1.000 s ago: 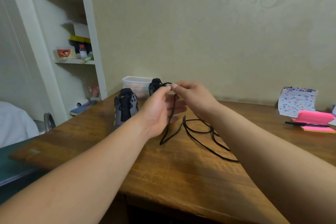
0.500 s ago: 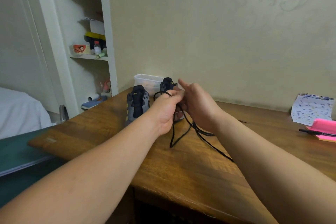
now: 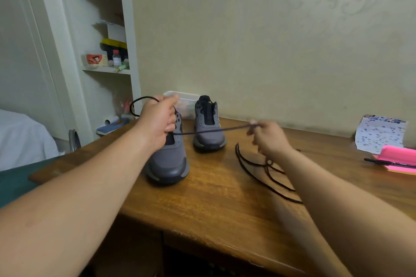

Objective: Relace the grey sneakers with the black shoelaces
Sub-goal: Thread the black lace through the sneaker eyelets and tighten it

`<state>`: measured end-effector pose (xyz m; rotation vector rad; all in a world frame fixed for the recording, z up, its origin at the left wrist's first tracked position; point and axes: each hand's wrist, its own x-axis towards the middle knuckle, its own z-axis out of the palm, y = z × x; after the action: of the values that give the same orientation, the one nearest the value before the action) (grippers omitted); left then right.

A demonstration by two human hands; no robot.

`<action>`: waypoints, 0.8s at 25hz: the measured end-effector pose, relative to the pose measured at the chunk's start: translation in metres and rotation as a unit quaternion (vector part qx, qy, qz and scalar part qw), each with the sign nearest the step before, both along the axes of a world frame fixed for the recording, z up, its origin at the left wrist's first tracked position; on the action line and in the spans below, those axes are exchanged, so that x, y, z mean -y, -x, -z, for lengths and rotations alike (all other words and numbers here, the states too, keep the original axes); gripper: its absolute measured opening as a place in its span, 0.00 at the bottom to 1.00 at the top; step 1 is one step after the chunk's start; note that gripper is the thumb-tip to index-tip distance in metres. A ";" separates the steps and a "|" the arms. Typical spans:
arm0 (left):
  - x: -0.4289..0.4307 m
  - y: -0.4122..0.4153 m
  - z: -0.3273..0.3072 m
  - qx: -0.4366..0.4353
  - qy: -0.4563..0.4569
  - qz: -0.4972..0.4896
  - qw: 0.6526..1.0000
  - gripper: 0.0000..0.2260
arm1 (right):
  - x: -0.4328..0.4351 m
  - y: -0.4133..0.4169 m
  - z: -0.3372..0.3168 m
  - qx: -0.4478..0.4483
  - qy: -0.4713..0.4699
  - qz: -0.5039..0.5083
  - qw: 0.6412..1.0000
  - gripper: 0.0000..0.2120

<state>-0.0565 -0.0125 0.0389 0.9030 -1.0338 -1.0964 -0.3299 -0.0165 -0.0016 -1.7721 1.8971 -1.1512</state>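
At the far left a shelf (image 3: 105, 70) holds small bottles and boxes. The left hand (image 3: 157, 124) is raised over the near sneaker (image 3: 169, 164), fingers curled round a black lace (image 3: 211, 130). A loop of the lace arcs out above the fist to the left. The near sneaker stands on the table (image 3: 213, 200), toe toward the camera, with no lace in its eyelets. Behind it sits a clear tub (image 3: 188, 102), and just right of that the far sneaker (image 3: 209, 129), also unlaced, toe forward. The lace runs taut in front of the far sneaker to the right hand (image 3: 269, 139), which pinches it between thumb and fingertips. The hands are well apart. Below the right hand a coil (image 3: 252, 164) of black lace lies on the table; I cannot tell whether it is the same lace. At the far right are a printed paper (image 3: 380, 132), pink notes (image 3: 399, 155) and a pen (image 3: 387, 162).
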 end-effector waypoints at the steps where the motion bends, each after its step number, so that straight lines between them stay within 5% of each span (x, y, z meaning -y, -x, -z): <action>1: -0.002 0.001 0.009 0.036 -0.010 0.004 0.999 0.08 | 0.002 0.003 -0.015 0.043 0.020 0.012 0.999 0.20; 6: -0.013 0.037 0.031 0.246 -0.037 0.081 0.965 0.07 | 0.004 -0.022 -0.073 0.039 -0.034 -0.105 0.993 0.12; 10: -0.012 0.067 0.046 0.466 -0.054 0.080 0.879 0.11 | 0.006 -0.028 -0.098 0.249 -0.117 -0.113 0.955 0.07; 13: -0.008 0.075 0.048 0.472 -0.035 -0.123 0.872 0.15 | 0.002 -0.028 -0.100 0.283 -0.158 -0.086 0.942 0.10; 17: -0.009 0.079 0.044 0.397 -0.068 -0.136 0.905 0.18 | -0.008 -0.029 -0.080 0.264 -0.267 -0.083 0.923 0.12; 20: -0.023 0.080 0.052 0.404 -0.001 -0.259 0.878 0.22 | -0.014 -0.025 -0.062 0.291 -0.301 -0.098 0.903 0.16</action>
<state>-0.1360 0.0105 -0.0130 1.5921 -1.3353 -0.2343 -0.3051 -0.0028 0.0601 -1.0869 1.4483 -0.7740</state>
